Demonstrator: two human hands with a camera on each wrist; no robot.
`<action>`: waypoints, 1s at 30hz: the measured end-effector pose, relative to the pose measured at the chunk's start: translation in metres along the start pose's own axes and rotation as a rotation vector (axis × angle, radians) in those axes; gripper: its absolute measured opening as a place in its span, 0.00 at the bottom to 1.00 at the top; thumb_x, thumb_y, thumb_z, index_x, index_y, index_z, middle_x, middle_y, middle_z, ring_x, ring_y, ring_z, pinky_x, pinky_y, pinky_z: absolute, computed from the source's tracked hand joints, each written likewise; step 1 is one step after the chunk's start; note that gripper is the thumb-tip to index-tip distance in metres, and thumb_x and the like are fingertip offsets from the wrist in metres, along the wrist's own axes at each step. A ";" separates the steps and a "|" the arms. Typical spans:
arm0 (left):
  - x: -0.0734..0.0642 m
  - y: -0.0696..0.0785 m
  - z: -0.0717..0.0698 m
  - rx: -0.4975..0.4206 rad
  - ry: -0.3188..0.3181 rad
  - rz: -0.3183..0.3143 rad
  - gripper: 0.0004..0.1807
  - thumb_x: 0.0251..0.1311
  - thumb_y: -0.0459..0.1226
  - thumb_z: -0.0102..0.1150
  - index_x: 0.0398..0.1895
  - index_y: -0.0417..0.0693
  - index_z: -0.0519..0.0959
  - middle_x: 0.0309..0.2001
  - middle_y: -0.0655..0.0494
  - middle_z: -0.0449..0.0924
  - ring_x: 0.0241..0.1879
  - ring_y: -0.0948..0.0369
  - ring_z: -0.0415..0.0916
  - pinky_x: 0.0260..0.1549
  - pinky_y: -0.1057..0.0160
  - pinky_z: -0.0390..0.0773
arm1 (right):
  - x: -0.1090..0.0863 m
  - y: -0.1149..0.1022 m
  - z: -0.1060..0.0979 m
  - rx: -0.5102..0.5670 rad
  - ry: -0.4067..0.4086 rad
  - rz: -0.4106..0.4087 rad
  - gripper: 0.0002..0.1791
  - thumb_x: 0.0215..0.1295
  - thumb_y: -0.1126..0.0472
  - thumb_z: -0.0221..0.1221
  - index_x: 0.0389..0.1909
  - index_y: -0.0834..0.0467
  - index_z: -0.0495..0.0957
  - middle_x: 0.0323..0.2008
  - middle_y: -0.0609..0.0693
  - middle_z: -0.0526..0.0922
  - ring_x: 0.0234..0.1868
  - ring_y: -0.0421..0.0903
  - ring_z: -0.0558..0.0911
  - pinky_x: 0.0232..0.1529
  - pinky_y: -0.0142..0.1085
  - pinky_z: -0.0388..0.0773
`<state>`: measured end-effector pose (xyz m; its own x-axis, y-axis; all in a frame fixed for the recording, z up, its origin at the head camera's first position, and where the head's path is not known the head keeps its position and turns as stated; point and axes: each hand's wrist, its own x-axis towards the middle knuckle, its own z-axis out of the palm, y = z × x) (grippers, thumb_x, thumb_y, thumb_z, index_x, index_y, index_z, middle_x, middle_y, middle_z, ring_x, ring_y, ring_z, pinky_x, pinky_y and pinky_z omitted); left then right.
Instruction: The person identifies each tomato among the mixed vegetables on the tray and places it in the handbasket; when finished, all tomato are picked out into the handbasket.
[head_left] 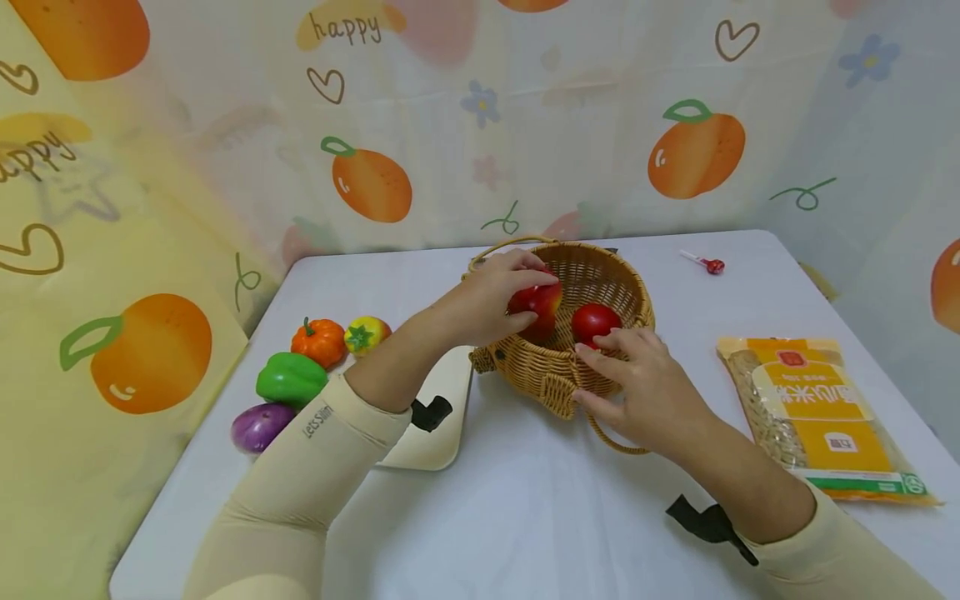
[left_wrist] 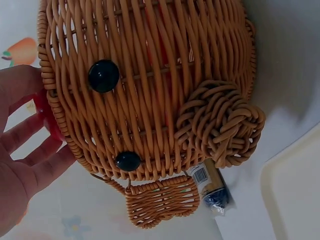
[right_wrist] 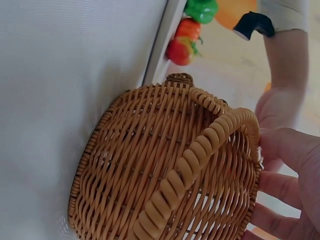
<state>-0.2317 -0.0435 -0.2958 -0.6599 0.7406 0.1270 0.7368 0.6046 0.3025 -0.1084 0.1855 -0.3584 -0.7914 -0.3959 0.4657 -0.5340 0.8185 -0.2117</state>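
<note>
A wicker basket [head_left: 517, 362] with a looped handle and dark button eyes stands near the middle of the table. My left hand [head_left: 487, 304] reaches over its left rim, thumb and fingers round a red-and-yellow fruit [head_left: 542, 304] at the basket's mouth. Only a red sliver of that fruit shows past the rim in the left wrist view. Deeper inside, to the right, sits a round red fruit [head_left: 595, 319]. Spread fingers of my right hand [head_left: 648, 383] lie at the basket's right front rim, the fingertips close to the round fruit. The right wrist view shows the wicker handle [right_wrist: 185, 172] beside these fingers.
Left of the basket lies a cream tray [head_left: 442, 417], partly behind my left forearm. Beyond it are a purple eggplant [head_left: 261, 427], green bell pepper [head_left: 291, 379], orange pumpkin [head_left: 318, 342] and yellow-red fruit [head_left: 366, 335]. A yellow food bag [head_left: 825, 417] and a lollipop [head_left: 708, 264] lie right.
</note>
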 end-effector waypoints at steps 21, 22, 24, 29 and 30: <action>-0.027 -0.013 -0.005 -0.010 0.020 -0.083 0.32 0.65 0.49 0.67 0.72 0.59 0.73 0.74 0.52 0.62 0.74 0.51 0.57 0.68 0.50 0.70 | 0.000 -0.001 0.000 -0.007 0.010 -0.003 0.29 0.55 0.51 0.76 0.58 0.55 0.85 0.52 0.59 0.82 0.55 0.60 0.76 0.47 0.53 0.85; -0.030 -0.015 -0.005 -0.013 0.020 -0.097 0.32 0.64 0.49 0.67 0.72 0.59 0.73 0.75 0.53 0.62 0.74 0.50 0.57 0.68 0.49 0.70 | 0.000 -0.001 0.001 -0.007 0.009 -0.001 0.29 0.55 0.51 0.76 0.58 0.55 0.85 0.52 0.59 0.82 0.55 0.60 0.76 0.47 0.53 0.85; -0.035 -0.021 -0.005 -0.021 0.022 -0.121 0.33 0.64 0.50 0.67 0.73 0.60 0.72 0.76 0.53 0.60 0.75 0.50 0.56 0.68 0.48 0.70 | 0.000 -0.002 0.001 -0.005 0.008 0.002 0.28 0.55 0.51 0.75 0.58 0.54 0.85 0.53 0.59 0.82 0.55 0.60 0.76 0.47 0.53 0.85; -0.049 -0.038 -0.006 -0.005 0.028 -0.185 0.33 0.64 0.51 0.67 0.73 0.59 0.72 0.75 0.51 0.61 0.74 0.49 0.56 0.67 0.46 0.70 | -0.001 -0.002 0.001 -0.006 0.005 0.000 0.28 0.55 0.52 0.75 0.58 0.54 0.85 0.53 0.59 0.81 0.55 0.61 0.76 0.47 0.53 0.85; -0.053 -0.042 -0.006 0.005 0.025 -0.201 0.34 0.64 0.51 0.66 0.73 0.59 0.72 0.75 0.51 0.60 0.74 0.49 0.56 0.67 0.46 0.70 | -0.001 -0.001 0.001 -0.009 0.007 -0.001 0.28 0.55 0.52 0.75 0.58 0.54 0.85 0.53 0.59 0.81 0.55 0.61 0.76 0.47 0.53 0.85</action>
<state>-0.2290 -0.1095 -0.3099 -0.7971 0.5974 0.0881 0.5906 0.7409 0.3196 -0.1075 0.1840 -0.3594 -0.7887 -0.3943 0.4716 -0.5325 0.8215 -0.2037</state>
